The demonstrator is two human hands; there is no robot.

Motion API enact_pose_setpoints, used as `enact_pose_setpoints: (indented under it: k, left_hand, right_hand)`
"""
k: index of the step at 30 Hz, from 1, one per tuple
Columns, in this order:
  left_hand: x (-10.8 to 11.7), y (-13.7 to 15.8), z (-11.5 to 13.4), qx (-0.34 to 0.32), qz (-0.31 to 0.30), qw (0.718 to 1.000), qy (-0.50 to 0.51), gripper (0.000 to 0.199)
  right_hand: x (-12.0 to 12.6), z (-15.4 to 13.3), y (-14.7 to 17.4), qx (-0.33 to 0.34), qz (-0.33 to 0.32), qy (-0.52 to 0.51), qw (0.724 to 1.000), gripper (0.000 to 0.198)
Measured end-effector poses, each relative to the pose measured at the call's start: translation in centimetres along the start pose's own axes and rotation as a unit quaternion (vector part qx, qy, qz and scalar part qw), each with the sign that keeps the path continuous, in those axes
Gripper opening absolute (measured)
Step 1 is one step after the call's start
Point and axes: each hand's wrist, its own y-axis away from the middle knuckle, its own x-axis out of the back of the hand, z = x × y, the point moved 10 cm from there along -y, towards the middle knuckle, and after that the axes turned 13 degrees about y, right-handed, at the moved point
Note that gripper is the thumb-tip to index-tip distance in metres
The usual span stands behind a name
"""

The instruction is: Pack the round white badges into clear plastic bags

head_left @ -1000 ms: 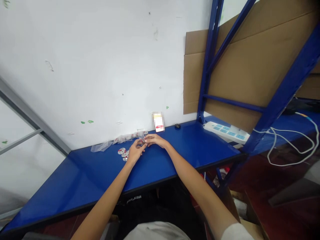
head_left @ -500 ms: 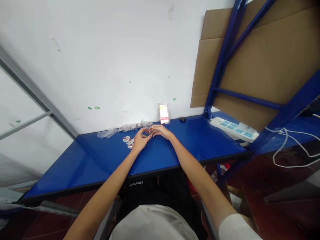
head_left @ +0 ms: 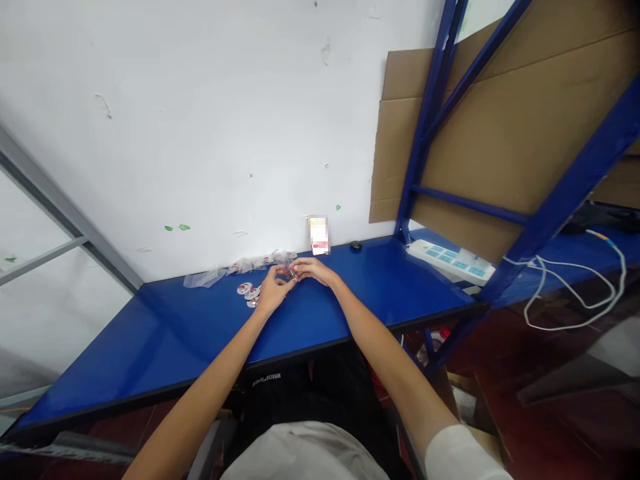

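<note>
Over the middle of the blue table (head_left: 175, 327), my left hand (head_left: 273, 290) and my right hand (head_left: 314, 270) meet at the fingertips. Between them is a small clear plastic packet (head_left: 291, 271), pinched from both sides. What lies inside it is too small to make out. Several round white and red discs (head_left: 245, 288) lie loose beside my left hand, partly overlapping. Behind my hands, a row of clear plastic bags with red and white pieces (head_left: 260, 261) runs along the wall.
A phone-like upright object with a blurred screen (head_left: 319, 236) leans on the wall. A small black item (head_left: 355, 245) lies right of it. Further right are a white power strip (head_left: 450, 261), a blue metal frame (head_left: 417, 160), cardboard (head_left: 400, 140) and white cables (head_left: 570, 327).
The camera view has shifted, so the scene sits slightly left and lower. My fingers have moved a little around the packet, which both hands still grip.
</note>
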Motion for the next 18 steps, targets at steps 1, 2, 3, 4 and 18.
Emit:
enact_pose_setpoints:
  k: [1,2,3,4,18]
  left_hand:
    - [0.00,-0.02,-0.03,-0.001,0.001,1.000,0.002,0.064]
    - [-0.02,-0.03,0.00,-0.003,0.000,1.000,0.005,0.064]
    - [-0.11,-0.02,0.06,-0.004,-0.005,1.000,0.007,0.062]
    - [-0.22,0.00,0.12,-0.003,-0.012,1.000,0.008,0.060]
    - [-0.05,0.01,0.02,0.003,-0.011,1.000,-0.006,0.060]
  right_hand:
    - [-0.13,-0.17,0.04,0.010,-0.009,0.008,1.000,0.040]
    - [-0.26,-0.36,0.10,0.019,-0.017,0.015,1.000,0.041]
    - [-0.38,-0.53,0.17,0.028,-0.024,0.020,0.999,0.042]
    - [-0.44,-0.68,0.22,0.035,-0.027,0.022,0.999,0.042]
    - [-0.40,-1.09,0.60,0.016,-0.020,0.006,1.000,0.046]
